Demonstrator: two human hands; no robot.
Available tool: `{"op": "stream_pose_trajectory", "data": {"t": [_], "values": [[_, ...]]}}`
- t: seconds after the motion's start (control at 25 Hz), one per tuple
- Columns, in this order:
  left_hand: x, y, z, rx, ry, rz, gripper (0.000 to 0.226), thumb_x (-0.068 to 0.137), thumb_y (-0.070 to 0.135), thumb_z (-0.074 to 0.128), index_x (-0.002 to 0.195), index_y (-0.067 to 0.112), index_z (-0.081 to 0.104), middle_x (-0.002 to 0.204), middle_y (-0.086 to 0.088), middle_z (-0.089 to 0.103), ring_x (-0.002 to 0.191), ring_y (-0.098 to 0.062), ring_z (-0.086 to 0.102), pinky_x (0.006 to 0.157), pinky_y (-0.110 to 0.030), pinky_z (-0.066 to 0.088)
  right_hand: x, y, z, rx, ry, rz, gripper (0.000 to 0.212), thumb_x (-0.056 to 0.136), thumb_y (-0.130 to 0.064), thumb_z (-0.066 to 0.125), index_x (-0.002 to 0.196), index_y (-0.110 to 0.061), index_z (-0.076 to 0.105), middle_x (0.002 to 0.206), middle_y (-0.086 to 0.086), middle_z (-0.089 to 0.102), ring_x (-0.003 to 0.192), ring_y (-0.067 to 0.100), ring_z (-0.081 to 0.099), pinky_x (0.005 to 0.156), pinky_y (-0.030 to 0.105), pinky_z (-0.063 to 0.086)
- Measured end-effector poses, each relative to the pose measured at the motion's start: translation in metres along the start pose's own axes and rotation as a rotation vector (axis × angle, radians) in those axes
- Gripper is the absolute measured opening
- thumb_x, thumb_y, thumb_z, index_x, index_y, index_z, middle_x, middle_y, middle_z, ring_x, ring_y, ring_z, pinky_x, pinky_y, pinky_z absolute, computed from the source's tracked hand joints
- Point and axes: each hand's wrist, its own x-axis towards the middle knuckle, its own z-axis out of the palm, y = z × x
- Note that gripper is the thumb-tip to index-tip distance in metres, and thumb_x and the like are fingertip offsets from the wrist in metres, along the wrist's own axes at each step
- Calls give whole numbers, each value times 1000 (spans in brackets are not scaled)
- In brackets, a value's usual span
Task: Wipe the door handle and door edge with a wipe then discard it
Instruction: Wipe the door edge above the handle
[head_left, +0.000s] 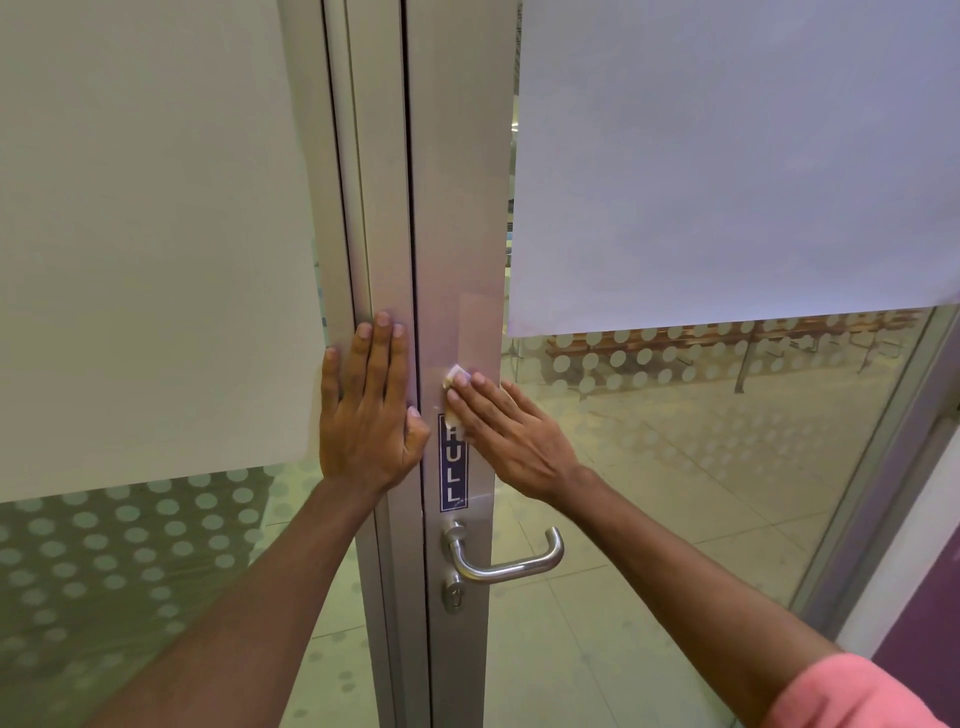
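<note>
I had the right hand (511, 431) flat, fingers straight, pressing the wipe (455, 375) on the door edge (457, 234) above the sticker (451, 467). Left hand (369, 410) lay flat on the frame (382, 208), holding nothing. Edge wiping, I judged; next called for sliding down to the handle (506, 561).

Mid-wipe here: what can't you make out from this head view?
All head view.
- Wipe: mostly under the right hand; only a corner shows.
- PULL sign: first letter half covered by that hand.
- Door seam: a short stretch hidden behind the left hand.
- Handle: its back faces away.
- Bin: none in frame.
</note>
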Motion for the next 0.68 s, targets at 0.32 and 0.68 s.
{"op": "stream_pose_trajectory", "data": {"t": [0.32,0.68], "values": [[0,0,-1,-4,-6,6,84,81,31,33,156,9,0,164,-6,-12,152,-22,-4,124,-45,-4,-25,-30,21,51,0,0,67,98,-19,50,153,-11,14,162,10,-3,150,23,7,123,39,9],[0,-1,-1,11,-6,16,86,81,35,34,156,10,-2,164,-6,-13,152,-22,-6,124,-43,-6,-4,-25,19,62,36,-50,75,89,1,39,154,-15,6,163,8,-6,151,22,3,124,39,1]]}}
